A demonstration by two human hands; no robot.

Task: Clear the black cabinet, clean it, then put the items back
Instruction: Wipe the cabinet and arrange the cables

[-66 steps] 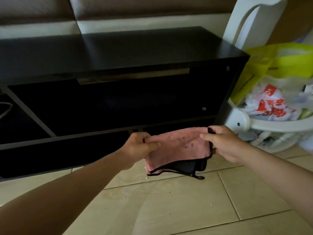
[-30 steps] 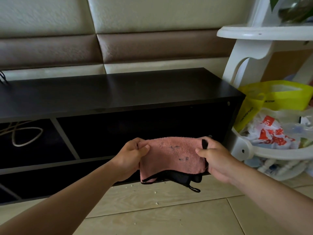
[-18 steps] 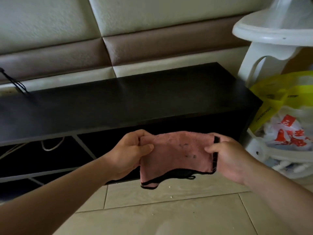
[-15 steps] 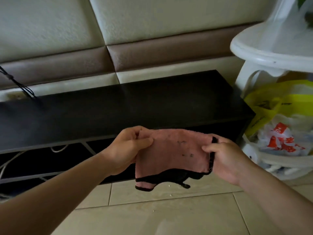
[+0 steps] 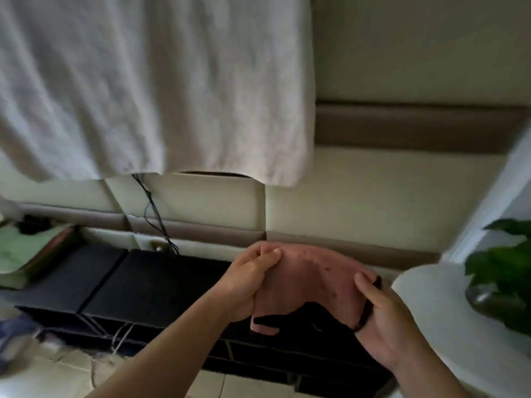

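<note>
I hold a pink cloth [image 5: 310, 285] with a black edge stretched between both hands, in front of and above the black cabinet [image 5: 138, 282]. My left hand [image 5: 247, 282] pinches its left corner with curled fingers. My right hand [image 5: 385, 326] grips its right edge, thumb on top. The cloth carries a few dark specks and hangs loose at the bottom. The cabinet top is bare and dark, and its open shelves run below along the floor.
A white curtain or cloth [image 5: 149, 81] hangs over the upper left. A black cable [image 5: 152, 208] drops behind the cabinet. Green-covered books [image 5: 20, 254] lie at the left. A white stand [image 5: 448, 305] with a green plant [image 5: 505, 268] is at the right. Loose cords [image 5: 120, 337] lie in the lower shelf.
The view has lifted and swung left, now showing the hanging white fabric and the cabinet's left end. Both hands have risen with the pink cloth still stretched between them.
</note>
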